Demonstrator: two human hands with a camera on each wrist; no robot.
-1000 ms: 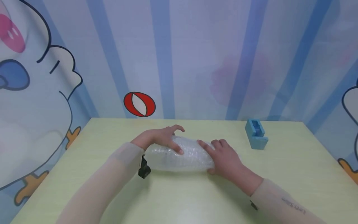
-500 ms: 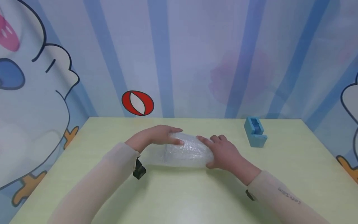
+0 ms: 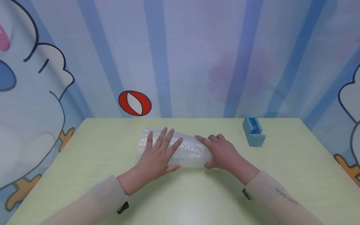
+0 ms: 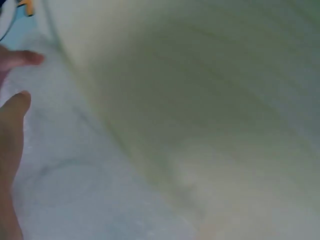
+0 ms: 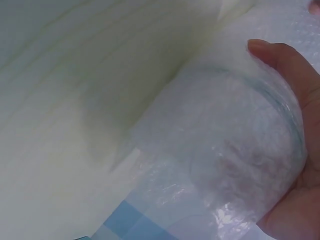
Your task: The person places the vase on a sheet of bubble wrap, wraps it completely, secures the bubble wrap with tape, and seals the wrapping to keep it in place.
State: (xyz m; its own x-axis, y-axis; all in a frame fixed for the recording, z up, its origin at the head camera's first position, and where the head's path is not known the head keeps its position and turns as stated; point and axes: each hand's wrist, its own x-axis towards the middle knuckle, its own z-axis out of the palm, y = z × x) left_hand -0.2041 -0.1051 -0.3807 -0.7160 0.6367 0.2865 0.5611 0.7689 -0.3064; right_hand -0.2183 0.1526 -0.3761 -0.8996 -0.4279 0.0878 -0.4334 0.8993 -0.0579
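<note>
A bundle of clear bubble wrap [image 3: 191,153] lies lengthwise on the table. My left hand [image 3: 156,159] rests on its left part, fingers straight and spread. At the right end, my right hand [image 3: 226,154] grips the bundle, with the thumb at the near side and the fingers over the far side. In the right wrist view, a round teal edge shows through the bubble wrap [image 5: 215,125]; what is inside cannot be made out. The left wrist view catches my left thumb [image 4: 12,125] beside the bubble wrap [image 4: 90,190].
A light blue tape dispenser [image 3: 256,141] stands at the back right of the pale yellow table [image 3: 185,200]. Behind the table rises a blue striped backdrop [image 3: 191,62] with cartoon figures, continuing along both sides.
My left hand has come off the far edge, turned and spread flat over the left part, where the wrap's loose end now lies visible. My right hand keeps its grip.
</note>
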